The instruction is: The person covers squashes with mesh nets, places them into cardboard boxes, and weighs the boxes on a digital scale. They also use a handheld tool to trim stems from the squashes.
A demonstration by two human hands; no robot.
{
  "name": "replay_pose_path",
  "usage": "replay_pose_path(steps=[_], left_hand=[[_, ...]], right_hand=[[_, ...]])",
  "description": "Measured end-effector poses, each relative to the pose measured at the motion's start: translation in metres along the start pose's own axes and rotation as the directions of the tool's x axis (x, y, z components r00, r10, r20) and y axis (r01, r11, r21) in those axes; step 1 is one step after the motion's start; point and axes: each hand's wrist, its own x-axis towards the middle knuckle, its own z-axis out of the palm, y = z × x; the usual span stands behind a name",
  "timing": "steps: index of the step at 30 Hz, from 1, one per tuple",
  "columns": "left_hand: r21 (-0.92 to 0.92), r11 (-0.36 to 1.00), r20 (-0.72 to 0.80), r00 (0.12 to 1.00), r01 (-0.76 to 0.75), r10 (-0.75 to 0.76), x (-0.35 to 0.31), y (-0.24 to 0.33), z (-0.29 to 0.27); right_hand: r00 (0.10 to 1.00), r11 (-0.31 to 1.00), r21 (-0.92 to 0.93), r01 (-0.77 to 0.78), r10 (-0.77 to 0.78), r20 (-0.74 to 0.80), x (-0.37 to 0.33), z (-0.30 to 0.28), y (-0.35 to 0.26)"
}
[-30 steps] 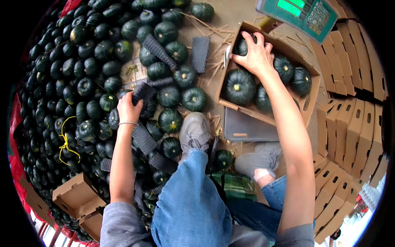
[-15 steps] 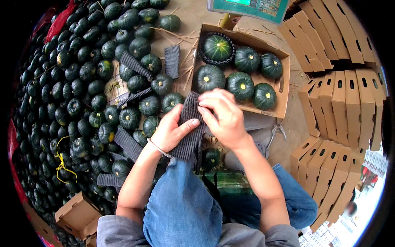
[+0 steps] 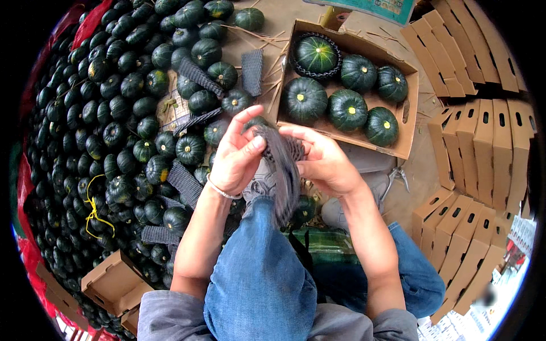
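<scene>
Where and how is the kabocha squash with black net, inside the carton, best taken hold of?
Likely around its sides, at the black net, coming from above: the kabocha squash is round with its bare top facing up, while the carton and neighbouring squashes stand close around it.

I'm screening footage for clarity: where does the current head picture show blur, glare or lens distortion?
In the head view, motion blur smears the dark mesh sleeve held by the left hand and right hand; in the head view, bright light washes out the lower right edge; in the head view, the fisheye bends the brown cartons near the right rim.
</scene>
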Motion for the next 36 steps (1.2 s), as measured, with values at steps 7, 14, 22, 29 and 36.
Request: replay_pose_path(steps=[7,14,22,29,36], left_hand=[[0.764,0.640,-0.069,0.976,-0.080,0.205,-0.004,-0.001,-0.005],[0.860,0.501,0.012,0.986,-0.093,0.164,-0.002,0.009,-0.013],[0.199,0.977,0.264,0.956,0.076,-0.128,-0.018,0.008,0.004],[0.554,0.707,-0.423,0.880,0.441,-0.217,0.096,-0.032,0.050],[0.219,0.973,-0.321,0.947,0.078,-0.003,0.049,-0.045,0.015]], right_hand=[[0.872,0.400,-0.886,-0.233,-0.317,-0.372,0.005,-0.012,-0.005],[0.993,0.998,-0.056,-0.013,0.020,0.114,-0.008,-0.007,-0.008],[0.994,0.981,-0.178,0.079,-0.065,0.087,-0.038,0.009,-0.020],[0.906,0.272,-0.943,-0.191,-0.321,-0.275,0.074,-0.091,-0.088],[0.813,-0.065,-0.998,-0.020,-0.582,0.021,0.008,-0.030,-0.083]])
